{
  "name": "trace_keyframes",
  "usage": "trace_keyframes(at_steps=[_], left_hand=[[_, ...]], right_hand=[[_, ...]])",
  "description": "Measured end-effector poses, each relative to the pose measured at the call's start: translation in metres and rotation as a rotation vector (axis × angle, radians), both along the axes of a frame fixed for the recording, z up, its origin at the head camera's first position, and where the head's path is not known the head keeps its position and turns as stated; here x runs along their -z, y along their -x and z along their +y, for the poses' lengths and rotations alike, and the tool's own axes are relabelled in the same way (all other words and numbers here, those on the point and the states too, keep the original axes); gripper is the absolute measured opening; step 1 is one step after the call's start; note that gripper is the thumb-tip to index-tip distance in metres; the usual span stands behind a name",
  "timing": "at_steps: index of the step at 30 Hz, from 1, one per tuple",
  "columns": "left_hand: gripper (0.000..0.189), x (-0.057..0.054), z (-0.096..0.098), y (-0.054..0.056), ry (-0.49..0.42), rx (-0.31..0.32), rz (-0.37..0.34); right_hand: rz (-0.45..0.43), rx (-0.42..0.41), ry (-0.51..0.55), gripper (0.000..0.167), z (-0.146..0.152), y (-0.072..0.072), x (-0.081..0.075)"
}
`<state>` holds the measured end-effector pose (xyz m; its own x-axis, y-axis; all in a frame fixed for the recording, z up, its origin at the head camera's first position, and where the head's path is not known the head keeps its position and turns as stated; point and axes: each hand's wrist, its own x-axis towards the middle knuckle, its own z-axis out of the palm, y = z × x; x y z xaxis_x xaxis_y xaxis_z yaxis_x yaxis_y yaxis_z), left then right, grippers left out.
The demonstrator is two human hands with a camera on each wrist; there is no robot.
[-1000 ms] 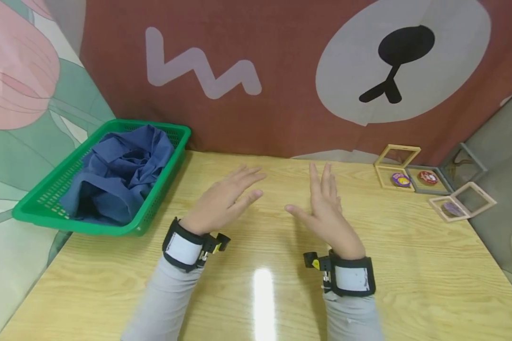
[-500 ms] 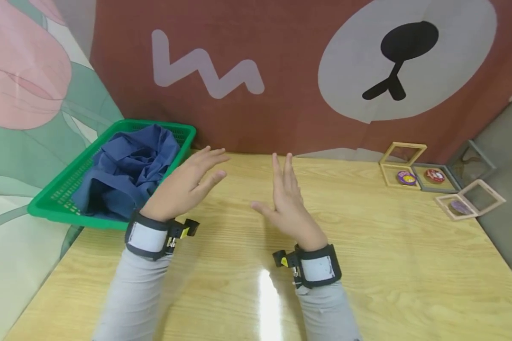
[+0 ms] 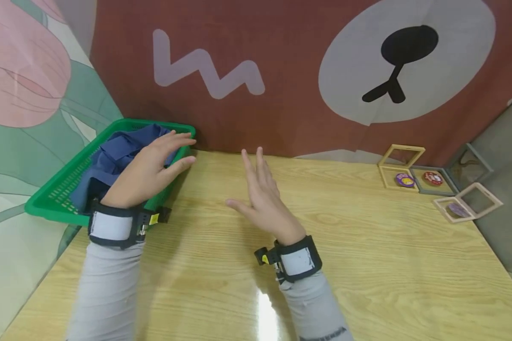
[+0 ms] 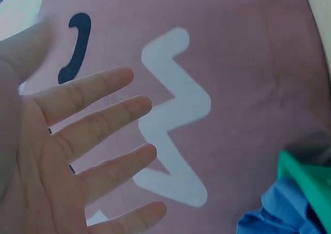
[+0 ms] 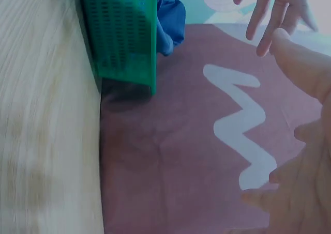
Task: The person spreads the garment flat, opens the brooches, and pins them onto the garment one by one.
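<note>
My left hand hovers over the right side of a green plastic basket, its fingers spread and nothing in them. Crumpled dark blue cloth lies in the basket, partly hidden behind that hand and wrist. In the left wrist view the palm shows bare, with the blue cloth at the lower right corner. My right hand is held above the wooden table to the right of the basket, fingers extended and thumb out, holding nothing. The right wrist view shows the basket's slotted side standing on the table.
At the back right of the table are small open frame cases: one with a purple and yellow round piece, one with a red round piece, and one with a purple piece. A brown printed cloth hangs behind the table.
Both hands have moved left across the table with fingers still extended. The left hand has gone from beside the basket to over it. The cloth and cases stay in place.
</note>
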<state>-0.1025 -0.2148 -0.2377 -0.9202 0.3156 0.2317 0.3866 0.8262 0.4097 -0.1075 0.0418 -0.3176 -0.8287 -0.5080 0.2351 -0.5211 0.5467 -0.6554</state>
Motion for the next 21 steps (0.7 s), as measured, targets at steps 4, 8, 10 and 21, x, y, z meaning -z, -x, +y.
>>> trace_keyframes(at_steps=[4, 8, 10, 21], left_hand=[[0.053, 0.0, -0.012, 0.002, 0.034, -0.02, 0.011], [0.052, 0.002, -0.028, -0.001, 0.035, -0.046, -0.006], [0.051, 0.002, -0.036, -0.003, 0.035, -0.066, -0.017], [0.047, 0.001, -0.074, -0.006, 0.039, -0.211, 0.005]], right_hand=[[0.024, -0.024, -0.015, 0.1, -0.012, 0.002, 0.0], [0.069, -0.076, -0.035, 0.095, -0.028, 0.001, 0.003], [0.088, -0.109, -0.04, 0.092, -0.038, 0.0, 0.003], [0.125, -0.226, -0.109, 0.091, -0.07, -0.005, -0.007]])
